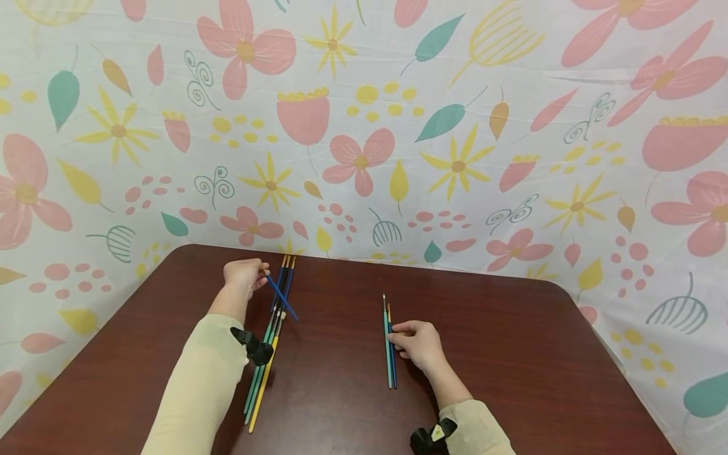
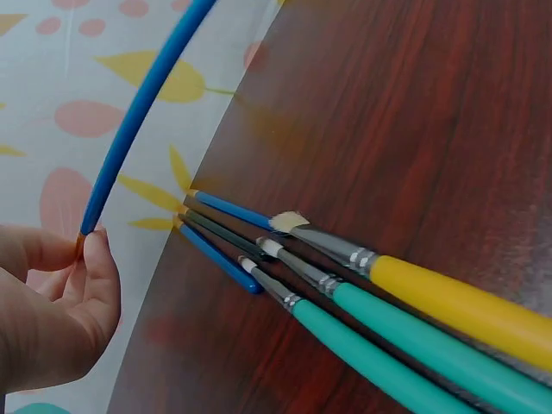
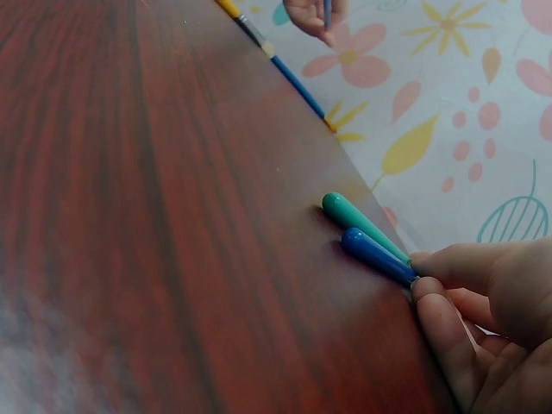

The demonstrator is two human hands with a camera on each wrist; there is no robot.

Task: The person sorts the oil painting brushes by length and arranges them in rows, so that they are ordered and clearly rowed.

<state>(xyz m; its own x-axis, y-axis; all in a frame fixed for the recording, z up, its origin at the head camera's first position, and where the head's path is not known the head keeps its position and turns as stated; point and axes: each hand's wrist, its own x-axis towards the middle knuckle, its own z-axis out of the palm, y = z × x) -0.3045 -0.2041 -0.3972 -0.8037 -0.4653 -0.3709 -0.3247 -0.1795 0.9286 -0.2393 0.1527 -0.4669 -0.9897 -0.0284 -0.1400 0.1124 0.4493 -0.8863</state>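
My left hand (image 1: 244,275) pinches a slim blue paintbrush (image 2: 134,129) by its orange end, the handle slanting down to the right over other brushes. Below it on the table lie two teal paintbrushes (image 2: 371,332) and a yellow paintbrush (image 2: 457,297) with a flat pale tip. Beyond their tips is a row of thinner brushes (image 1: 291,275), blue and dark, pointing toward the wall. At the table's middle right, my right hand (image 1: 419,344) pinches a blue paintbrush (image 3: 377,256) between thumb and fingers. Close along its left side lies a teal paintbrush (image 1: 388,354).
Both groups of brushes lie on a dark reddish-brown wooden table (image 1: 330,366) with rounded far corners. A white cloth (image 1: 352,76) printed with flowers and leaves hangs behind it. Each sleeve carries a black wrist camera, one (image 1: 253,346) on the left.
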